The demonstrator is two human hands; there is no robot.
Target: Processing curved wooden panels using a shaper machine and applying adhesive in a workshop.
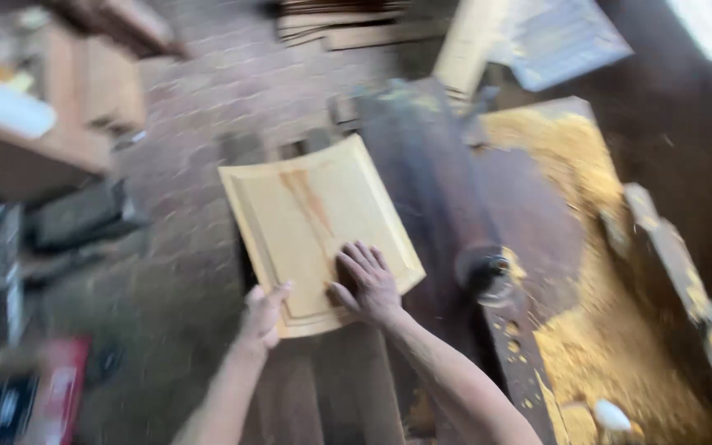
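Nearest the camera, two bare forearms reach up from the bottom edge toward a pale wooden panel [316,231]. On its near left edge the left hand [264,313] curls its fingers over the rim, gripping it. Beside it the right hand [366,284] lies flat on the panel's face near the lower right corner, fingers spread and pressing down rather than closing round anything.

At the lower right, a wood-framed bin [669,247] beside the machine is heaped with yellow sawdust [595,330], which spills over the near part of the machine's top; a small white rounded object [611,414] lies in the shavings close to the bottom edge, too blurred to tell what it is.

That panel is roughly rectangular with a gently arched far edge, a routed groove following its border and a reddish-brown streak of grain running down the middle. It rests tilted, partly over the left side of a dark woodworking machine [438,189] and partly out over the brick floor [208,107].

Farther left stands a wooden workbench [84,99] with blurred items on it, and dark tools [76,214] lie below it. Beyond, stacked boards [348,25] lean at the far end.
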